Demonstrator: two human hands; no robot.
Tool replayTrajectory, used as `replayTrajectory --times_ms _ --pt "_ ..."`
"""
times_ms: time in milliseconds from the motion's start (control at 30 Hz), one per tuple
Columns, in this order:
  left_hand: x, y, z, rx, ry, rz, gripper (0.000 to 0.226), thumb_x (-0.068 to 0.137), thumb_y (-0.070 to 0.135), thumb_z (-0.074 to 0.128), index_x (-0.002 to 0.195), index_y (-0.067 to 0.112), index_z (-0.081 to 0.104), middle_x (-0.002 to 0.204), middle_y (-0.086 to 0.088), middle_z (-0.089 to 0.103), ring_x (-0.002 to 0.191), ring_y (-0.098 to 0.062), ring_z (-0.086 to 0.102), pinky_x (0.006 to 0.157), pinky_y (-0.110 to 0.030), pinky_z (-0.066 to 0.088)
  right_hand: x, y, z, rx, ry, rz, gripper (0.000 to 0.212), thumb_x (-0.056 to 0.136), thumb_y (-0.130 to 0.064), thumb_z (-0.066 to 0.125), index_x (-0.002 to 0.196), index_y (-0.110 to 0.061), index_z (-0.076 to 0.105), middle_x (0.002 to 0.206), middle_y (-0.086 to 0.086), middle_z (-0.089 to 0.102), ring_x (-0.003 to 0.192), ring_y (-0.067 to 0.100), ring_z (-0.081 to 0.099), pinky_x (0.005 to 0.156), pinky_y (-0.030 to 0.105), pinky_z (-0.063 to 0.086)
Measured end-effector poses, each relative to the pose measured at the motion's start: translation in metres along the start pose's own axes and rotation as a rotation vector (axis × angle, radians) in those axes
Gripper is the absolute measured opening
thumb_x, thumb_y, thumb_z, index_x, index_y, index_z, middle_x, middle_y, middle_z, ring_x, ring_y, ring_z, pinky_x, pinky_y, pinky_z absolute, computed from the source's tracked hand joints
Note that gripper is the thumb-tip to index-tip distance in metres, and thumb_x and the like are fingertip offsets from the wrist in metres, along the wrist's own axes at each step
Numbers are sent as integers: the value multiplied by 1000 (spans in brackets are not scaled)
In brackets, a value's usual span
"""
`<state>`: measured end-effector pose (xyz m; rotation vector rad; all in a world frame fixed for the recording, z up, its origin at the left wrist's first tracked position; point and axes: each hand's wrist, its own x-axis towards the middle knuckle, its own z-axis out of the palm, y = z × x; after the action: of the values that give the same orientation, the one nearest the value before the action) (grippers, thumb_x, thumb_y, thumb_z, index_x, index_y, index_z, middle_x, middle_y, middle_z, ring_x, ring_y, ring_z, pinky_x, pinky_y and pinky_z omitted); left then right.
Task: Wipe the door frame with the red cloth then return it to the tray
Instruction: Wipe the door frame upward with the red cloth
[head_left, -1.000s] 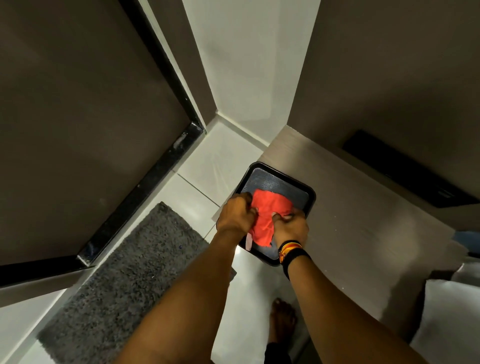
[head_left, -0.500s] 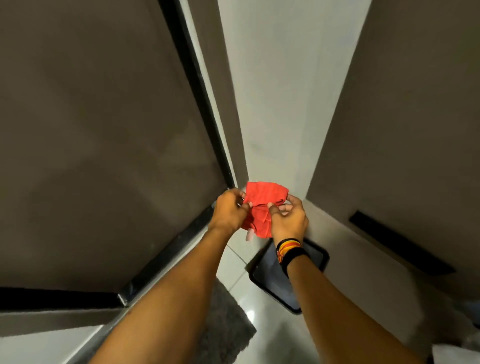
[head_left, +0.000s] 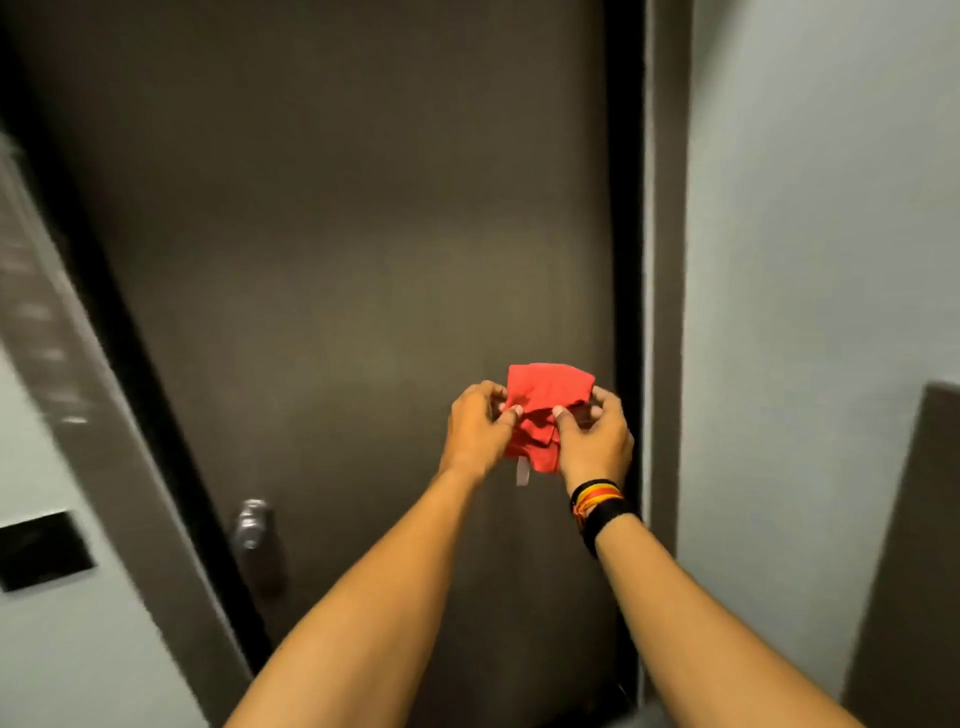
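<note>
Two hands: raised together in front of the dark door, both pinching the red cloth from opposite sides.
Left hand: thumb and fingers closed on the cloth's left edge.
Right hand: thumb pressed on the cloth's front, fingers curled behind its right edge.
Red cloth: bunched and folded between the hands, top fold standing above the fingertips, lower folds hanging down between the palms; small white tag dangling beneath.
Cloth relative to door: held before the door's right part, just left of the door frame; contact with either, cannot tell.
Door frame: black strip down the door's right edge, grey trim beside it.
Wristbands: orange, yellow and black, on the right wrist.
Door handle: silver, low on the door's left side, well apart from the hands.
Tray: out of view.
</note>
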<state>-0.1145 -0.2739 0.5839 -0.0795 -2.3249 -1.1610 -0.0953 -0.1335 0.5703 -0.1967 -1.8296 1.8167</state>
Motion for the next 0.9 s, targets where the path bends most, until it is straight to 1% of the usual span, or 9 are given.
replayTrajectory --times_ms 67,167,300,400,467,533,633,800,900 --pt "13 15 -75 14 121 38 12 88 19 76 98 14 70 97 -13 72 76 -24 63 77 -38 56 -20 -57 42 58 -51 -74 47 80 -19 79 124 -18 63 111 10 72 99 27 68 90 34 53" --pt "17 30 -171 48 270 77 14 88 16 76 100 9 72 99 -14 71 78 -21 61 78 -35 53 -53 -123 95 103 -128 -177 47 79 -24 79 123 -21 63 112 8 73 104 27 68 92 38 54" --pt "5 25 -293 111 473 72 15 86 18 78 99 11 73 97 -12 72 85 -25 69 80 -38 57 -116 -194 164 180 -261 -276 42 80 -25 78 120 -24 64 109 3 73 98 22 69 86 33 53" --pt "-12 9 -363 148 566 42 15 87 21 78 99 13 73 96 -9 73 85 -24 71 79 -42 62 -166 -223 207 242 -338 -323 39 79 -23 77 115 -28 64 102 -1 73 90 21 69 82 33 55" --pt "-28 -4 -401 188 609 20 17 88 24 78 101 14 73 98 -7 74 86 -22 72 79 -39 62 -197 -231 233 264 -391 -339 38 79 -21 76 114 -28 64 99 -1 74 88 22 69 80 33 54" --pt "-45 -21 -430 228 637 -22 19 88 27 78 102 16 74 99 -4 75 87 -20 72 79 -36 60 -226 -230 257 270 -436 -339 37 79 -20 76 114 -28 64 99 -1 74 88 22 69 78 30 51" --pt "-63 -55 -452 266 629 -89 17 86 29 80 99 19 74 95 0 75 83 -19 71 79 -38 61 -254 -210 285 245 -494 -318 38 81 -19 75 115 -28 63 101 1 75 90 25 70 77 31 51" --pt "-73 -120 -449 272 561 -195 15 86 27 81 99 23 74 97 4 74 86 -15 72 82 -39 63 -277 -155 322 157 -530 -265 37 85 -16 73 118 -27 62 108 4 73 96 28 69 77 32 51" --pt "-70 -160 -439 266 525 -217 18 86 30 81 101 25 73 100 5 73 88 -14 71 83 -39 63 -280 -125 342 113 -520 -228 37 85 -14 74 119 -23 63 110 6 73 99 31 68 77 31 47"
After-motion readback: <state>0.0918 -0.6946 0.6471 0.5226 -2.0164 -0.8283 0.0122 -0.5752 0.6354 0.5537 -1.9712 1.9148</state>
